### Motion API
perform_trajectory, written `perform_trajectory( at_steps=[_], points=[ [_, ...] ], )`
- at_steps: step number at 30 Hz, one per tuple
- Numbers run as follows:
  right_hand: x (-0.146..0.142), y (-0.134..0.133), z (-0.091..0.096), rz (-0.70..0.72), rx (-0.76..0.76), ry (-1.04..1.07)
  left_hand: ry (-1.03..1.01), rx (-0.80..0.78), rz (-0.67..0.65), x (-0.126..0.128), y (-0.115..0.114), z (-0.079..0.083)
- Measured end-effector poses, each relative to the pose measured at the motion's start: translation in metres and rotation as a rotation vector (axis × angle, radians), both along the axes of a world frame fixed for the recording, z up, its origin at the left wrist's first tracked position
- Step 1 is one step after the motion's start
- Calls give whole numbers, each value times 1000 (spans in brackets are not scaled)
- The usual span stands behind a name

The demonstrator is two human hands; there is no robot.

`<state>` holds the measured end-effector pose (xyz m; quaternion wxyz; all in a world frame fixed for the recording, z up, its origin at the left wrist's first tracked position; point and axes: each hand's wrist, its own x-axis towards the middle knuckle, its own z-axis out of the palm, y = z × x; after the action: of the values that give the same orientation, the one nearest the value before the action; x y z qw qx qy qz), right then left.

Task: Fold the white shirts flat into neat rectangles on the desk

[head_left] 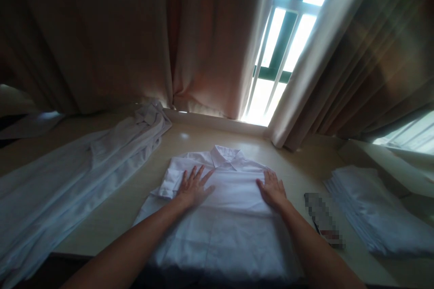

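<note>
A collared white cloth shirt (237,230) lies on the pale smooth tabletop (101,228), the bare left hand (193,188) and bare right hand (273,191) laid open across its opposite sides, fingers grasping nothing, seemingly to keep the fabric flat

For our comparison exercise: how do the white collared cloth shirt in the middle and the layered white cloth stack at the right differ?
The white collared cloth shirt lies spread out, while the layered white cloth stack is piled compactly. The left hand and right hand rest on the shirt; neither touches the stack. The shirt shows a collar; none can be made out on the stack. Both are white.
</note>
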<state>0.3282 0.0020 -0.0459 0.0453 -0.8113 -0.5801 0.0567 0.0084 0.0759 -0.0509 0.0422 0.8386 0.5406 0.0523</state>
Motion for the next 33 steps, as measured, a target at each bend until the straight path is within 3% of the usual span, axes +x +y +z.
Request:
perform_trajectory(
  at_steps=[4,7,10,13,16,19,21,24,26,29,33],
  points=[
    [10,-4,-12,-83,40,22,-31,94,-49,29,0,16],
    [9,-8,-11,-79,142,-26,-105,190,-327,88,5,33],
    [9,-9,-10,-76,254,-91,-108,100,-560,157,19,39],
    [14,-5,-16,-109,193,-42,-40,-45,-518,205,40,28],
    [20,1,-24,-149,129,16,-21,-83,-438,223,57,9],
    [23,4,-26,-173,107,41,-34,-61,-404,225,66,-3],
    [24,6,-24,-167,87,58,-16,-76,-393,226,67,-2],
    [26,6,-22,-153,54,67,14,-81,-395,226,59,11],
    [28,7,-20,-157,40,64,-33,10,-428,215,46,26],
    [29,6,-12,-154,10,57,-118,156,-453,169,18,47],
    [17,-9,3,-123,67,-23,-52,144,-354,64,-15,53]
  ],
)
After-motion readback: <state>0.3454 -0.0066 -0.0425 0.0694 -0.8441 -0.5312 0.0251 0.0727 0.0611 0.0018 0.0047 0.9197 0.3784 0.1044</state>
